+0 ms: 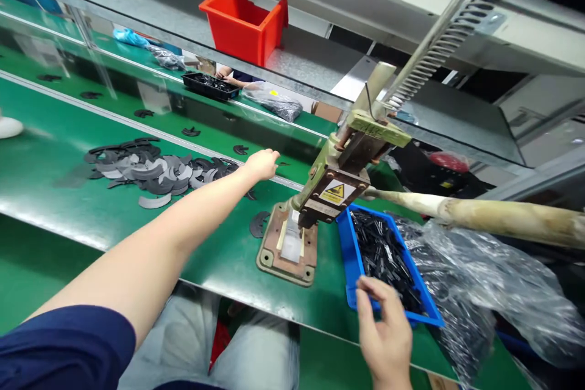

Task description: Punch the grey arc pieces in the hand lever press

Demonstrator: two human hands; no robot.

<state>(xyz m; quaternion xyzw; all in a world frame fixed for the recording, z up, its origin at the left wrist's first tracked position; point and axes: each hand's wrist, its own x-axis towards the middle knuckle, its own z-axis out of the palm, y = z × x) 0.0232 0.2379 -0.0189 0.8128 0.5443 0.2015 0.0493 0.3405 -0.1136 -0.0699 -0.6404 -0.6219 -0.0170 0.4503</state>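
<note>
Press (pixel 322 178) with yellow warning label (pixel 337 192), print too tiny to read

My left hand (pixel 262 164) curled, right hand (pixel 384 326) half-closed by blue bin (pixel 347 259); can't tell if either's pinching anything.

The bare left arm (pixel 178 244) stretches forward and across from the lower left, nearly straight at the elbow, ending in the left hand (pixel 262 164), its back toward the view and its fingers bent, though their tips are too small to read surely. Lower and nearer, the right hand (pixel 386 332) points upward, thumb (pixel 364 314) raised beside curled fingers (pixel 381 290).
</note>
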